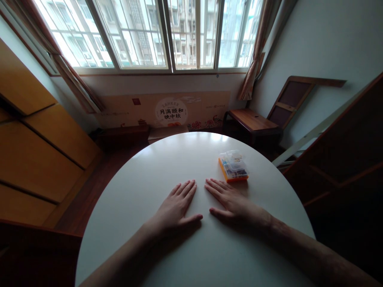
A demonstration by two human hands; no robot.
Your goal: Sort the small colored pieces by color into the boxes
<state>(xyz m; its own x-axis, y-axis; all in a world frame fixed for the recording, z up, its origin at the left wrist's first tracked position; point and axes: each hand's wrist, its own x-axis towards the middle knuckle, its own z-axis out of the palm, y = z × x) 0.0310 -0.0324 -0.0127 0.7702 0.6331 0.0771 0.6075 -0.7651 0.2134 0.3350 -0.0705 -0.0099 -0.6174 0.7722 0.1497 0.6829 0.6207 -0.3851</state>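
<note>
My left hand [176, 205] lies flat, palm down, on the round white table [149, 175], fingers stretched forward and holding nothing. My right hand [231, 203] rests flat beside it, palm down, fingers stretched out and empty. The two hands point slightly toward each other, fingertips a short gap apart. A small clear-lidded plastic box with an orange base [233, 166] sits on the table just beyond my right hand's fingertips, not touched. It holds several small parts I cannot make out.
A wooden cabinet [38, 147] stands to the left. A low wooden table [253, 119] and a leaning framed panel [291, 101] are at the back right. A printed cardboard sheet [169, 109] lies below the barred window [155, 34].
</note>
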